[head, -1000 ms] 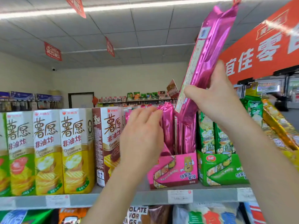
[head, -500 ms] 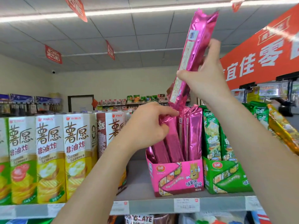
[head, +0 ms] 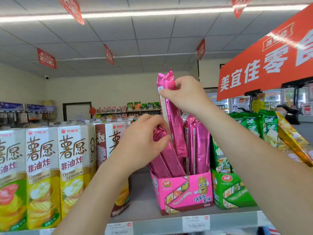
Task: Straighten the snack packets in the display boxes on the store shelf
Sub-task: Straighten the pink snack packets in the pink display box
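Observation:
A pink display box (head: 183, 192) stands on the top shelf with several long shiny pink packets in it. My right hand (head: 186, 94) grips the top of one pink packet (head: 174, 126), which stands nearly upright with its lower end down inside the box. My left hand (head: 142, 141) presses against the leaning pink packets (head: 167, 160) at the box's left side, fingers curled on them. More pink packets (head: 198, 143) stand upright at the box's right.
A green display box (head: 232, 192) with green packets stands right of the pink one; gold packets (head: 294, 141) lean further right. Tall yellow and brown snack cartons (head: 72, 167) line the shelf at left. A red sign (head: 271, 53) hangs overhead right. Price tags run along the shelf edge (head: 152, 224).
My right hand has brought the raised pink packet down, and its lower end now sits in the box. My left hand stays on the leaning packets at the left.

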The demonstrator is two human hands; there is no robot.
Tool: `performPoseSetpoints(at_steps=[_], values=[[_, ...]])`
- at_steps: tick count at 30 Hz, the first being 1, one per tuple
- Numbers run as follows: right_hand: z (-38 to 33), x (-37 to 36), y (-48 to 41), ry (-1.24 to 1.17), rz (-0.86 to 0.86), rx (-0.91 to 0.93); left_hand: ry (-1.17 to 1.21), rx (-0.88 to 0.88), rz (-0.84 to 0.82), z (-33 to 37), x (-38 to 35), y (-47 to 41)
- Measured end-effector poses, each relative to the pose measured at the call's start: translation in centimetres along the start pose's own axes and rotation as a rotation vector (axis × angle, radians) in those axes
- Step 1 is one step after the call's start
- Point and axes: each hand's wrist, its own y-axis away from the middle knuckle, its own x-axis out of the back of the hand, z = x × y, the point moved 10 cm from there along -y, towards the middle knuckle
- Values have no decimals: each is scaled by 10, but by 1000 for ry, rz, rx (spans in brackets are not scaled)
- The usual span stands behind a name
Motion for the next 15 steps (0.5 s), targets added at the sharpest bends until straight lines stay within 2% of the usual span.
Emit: performPoseSetpoints(at_steps=[4, 10, 12, 15], values=[[5, -1, 5, 142, -20, -5, 9, 19, -96, -2, -5, -1], [-11, 10, 11, 45, 39, 103, 311, 130, -139, -14, -8, -5], [-12, 0, 16, 115, -11, 118, 345, 152, -130, -18, -9, -5], [-3, -26, 28, 318, -199, 127, 331, 151, -132, -18, -9, -6]])
